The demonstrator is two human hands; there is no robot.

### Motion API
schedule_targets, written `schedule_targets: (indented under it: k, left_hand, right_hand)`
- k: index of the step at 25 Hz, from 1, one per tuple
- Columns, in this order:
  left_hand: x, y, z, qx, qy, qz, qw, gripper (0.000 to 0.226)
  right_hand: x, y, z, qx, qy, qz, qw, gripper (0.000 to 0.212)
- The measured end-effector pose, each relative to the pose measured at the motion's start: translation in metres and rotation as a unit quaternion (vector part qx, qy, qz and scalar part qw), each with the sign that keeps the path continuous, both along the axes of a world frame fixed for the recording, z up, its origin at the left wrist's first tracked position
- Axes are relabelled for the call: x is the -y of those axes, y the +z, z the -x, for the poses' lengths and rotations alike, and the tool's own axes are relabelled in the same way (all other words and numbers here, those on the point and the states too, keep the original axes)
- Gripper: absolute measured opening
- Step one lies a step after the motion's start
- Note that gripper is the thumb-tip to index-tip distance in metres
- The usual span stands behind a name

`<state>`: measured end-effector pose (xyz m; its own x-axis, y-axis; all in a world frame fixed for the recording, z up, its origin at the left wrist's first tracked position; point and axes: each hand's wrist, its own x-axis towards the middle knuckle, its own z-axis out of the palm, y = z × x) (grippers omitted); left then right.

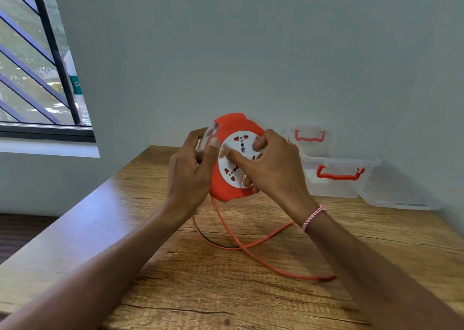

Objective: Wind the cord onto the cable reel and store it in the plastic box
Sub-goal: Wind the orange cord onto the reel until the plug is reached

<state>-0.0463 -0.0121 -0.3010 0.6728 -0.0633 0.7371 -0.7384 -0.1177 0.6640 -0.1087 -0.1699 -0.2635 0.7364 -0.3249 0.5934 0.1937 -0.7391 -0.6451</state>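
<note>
I see the cable reel (232, 138), orange with a white socket face turned toward the camera, held up off the wooden table (175, 292) at the centre of the frame, between both hands. My view has the left hand (192, 169) curled around the reel's left rim, thumb lying on the front edge and fingers wrapped behind a clear side disc. The right hand (273, 169) grips the right side, its fingers pressed onto the white face and closed over the edge. From the bottom of the reel the orange cord (253, 254) hangs down and lies loose on the table in crossing loops, running toward the lower right of the frame, where its end passes behind the right forearm. A pink and white bracelet (313, 216) sits on the right wrist. At the right of the frame, against the wall, stands the clear plastic box (334, 189) with a red handle, well apart from the reel; a second one (311, 146) stands just behind it. A barred window (35, 61) fills the upper left.
</note>
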Motion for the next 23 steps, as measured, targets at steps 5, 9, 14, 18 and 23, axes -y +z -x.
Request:
schedule_targets:
  k: [5, 9, 14, 18, 23]
  left_hand:
    - [0.001, 0.001, 0.000, -0.019, 0.011, -0.011, 1.000, 0.025]
    - [-0.006, 0.006, -0.007, -0.036, 0.031, -0.007, 0.999, 0.016]
    - [-0.007, 0.006, -0.008, -0.045, 0.018, -0.017, 0.999, 0.019]
    - [-0.002, 0.004, -0.004, -0.019, 0.023, -0.020, 0.999, 0.028]
    - [0.003, 0.000, -0.002, -0.013, 0.037, -0.015, 0.999, 0.035]
  right_hand:
    - [0.012, 0.002, 0.001, 0.108, -0.048, 0.204, 0.972, 0.052]
    - [0.035, 0.009, 0.005, 0.078, 0.050, 0.451, 0.888, 0.051]
    - [0.035, 0.010, 0.006, 0.092, 0.047, 0.530, 0.842, 0.058]
    - [0.024, 0.006, 0.009, 0.127, 0.031, 0.419, 0.899, 0.061]
    - [0.000, -0.003, -0.002, 0.015, -0.031, 0.029, 0.999, 0.055]
